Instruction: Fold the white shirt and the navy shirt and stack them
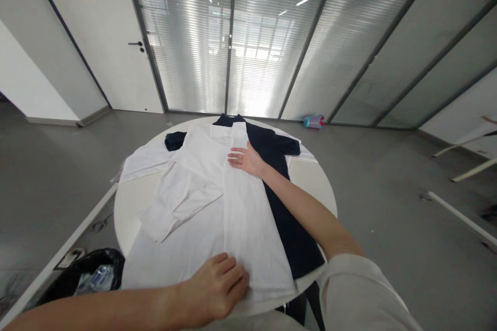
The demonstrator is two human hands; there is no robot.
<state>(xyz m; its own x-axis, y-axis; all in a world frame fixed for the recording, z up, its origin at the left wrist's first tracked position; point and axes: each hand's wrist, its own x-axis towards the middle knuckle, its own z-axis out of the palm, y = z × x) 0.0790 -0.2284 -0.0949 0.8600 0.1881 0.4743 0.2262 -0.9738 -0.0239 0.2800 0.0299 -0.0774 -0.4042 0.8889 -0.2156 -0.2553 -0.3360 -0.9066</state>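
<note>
A white garment lies spread on a round white table, with a long folded strip running down its middle. Dark navy cloth lies beneath it and shows along the right side, at the top and at the upper left. My right hand rests flat on the upper part of the white strip, fingers spread and pointing left. Near the garment's lower edge, my left hand is closed against the white cloth with its fingers curled; whether cloth is pinched in them is hidden.
A black-lined bin with plastic in it stands at the lower left, beside a white bar. A blue and red package lies on the floor by the glass wall. Pale chair legs show at the right.
</note>
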